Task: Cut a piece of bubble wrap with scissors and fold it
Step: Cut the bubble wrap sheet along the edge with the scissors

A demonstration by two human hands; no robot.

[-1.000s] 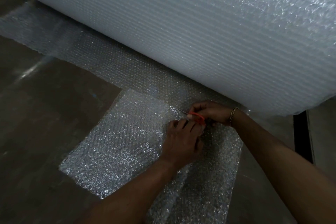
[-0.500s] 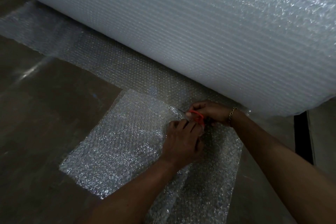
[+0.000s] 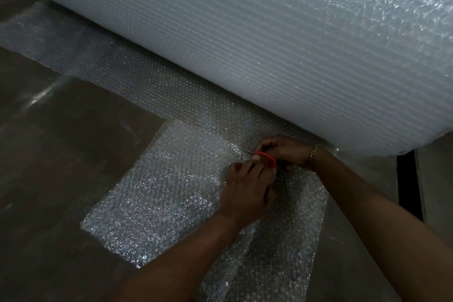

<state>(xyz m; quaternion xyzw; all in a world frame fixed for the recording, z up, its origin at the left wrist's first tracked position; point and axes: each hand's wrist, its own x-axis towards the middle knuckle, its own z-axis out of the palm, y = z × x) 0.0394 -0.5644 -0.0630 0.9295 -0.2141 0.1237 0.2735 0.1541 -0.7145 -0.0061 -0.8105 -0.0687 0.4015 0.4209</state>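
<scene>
Working low over dim brown floor, right beside huge bubble wrap roll. Clamping right hand around orange-handled scissors, pointing thin blades leftward into bubble wrap sheet lying flat on that floor, spreading out from under the roll. Resting left hand on the sheet just beside the scissors, curling its fingers down; unable to tell whether pinching or only pressing. Wearing chain bracelet on right wrist.

A: What's carrying it all?
B: Floor, brown, glossy, seen lower left + far right.
A: And on it?
B: Big bubble wrap roll across top. Its loose sheet lies flat, bottom centre; strip runs along roll to upper left.
</scene>
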